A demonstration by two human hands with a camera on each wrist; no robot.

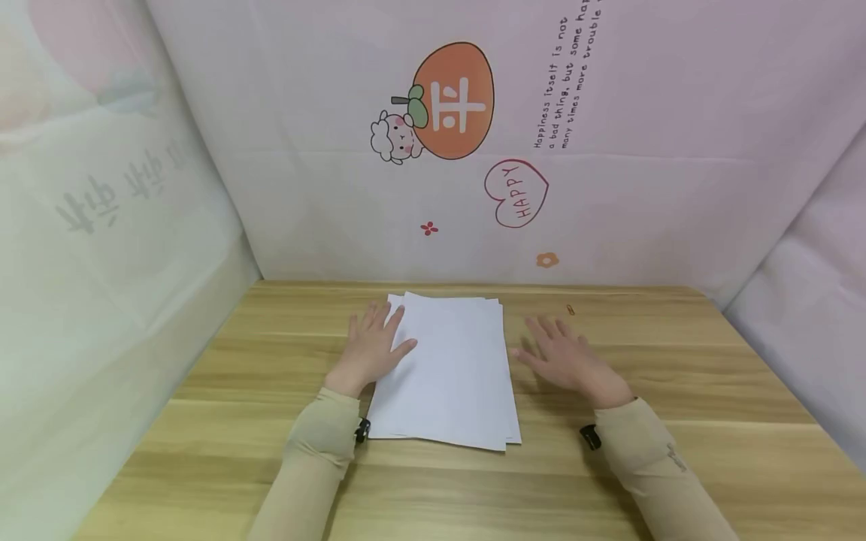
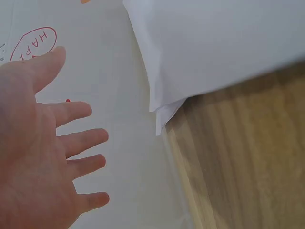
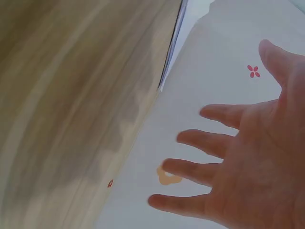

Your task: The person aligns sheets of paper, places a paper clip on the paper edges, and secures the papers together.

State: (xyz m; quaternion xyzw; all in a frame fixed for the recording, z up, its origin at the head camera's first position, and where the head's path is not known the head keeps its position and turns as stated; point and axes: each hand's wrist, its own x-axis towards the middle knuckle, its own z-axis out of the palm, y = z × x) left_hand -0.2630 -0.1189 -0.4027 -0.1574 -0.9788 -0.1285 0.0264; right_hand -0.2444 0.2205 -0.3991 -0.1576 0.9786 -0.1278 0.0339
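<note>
A loose stack of white paper sheets (image 1: 449, 368) lies on the wooden table, its sheets slightly out of line at the corners. My left hand (image 1: 375, 349) is over the stack's left edge, fingers spread and straight, holding nothing. In the left wrist view its palm shows bare beside the paper corner (image 2: 167, 100). To the right of the stack, my right hand (image 1: 561, 357) hovers with fingers spread, apart from the paper. The right wrist view shows that palm empty too. Beyond the right fingertips lies a small orange paper clip (image 1: 570, 309).
The wooden table (image 1: 257, 376) ends at a white printed cloth (image 1: 325, 210) hanging behind it. More cloth hangs along the left and right sides. Both forearms wear beige sleeves (image 1: 318, 436), with a black strap piece (image 1: 591, 436) at each wrist.
</note>
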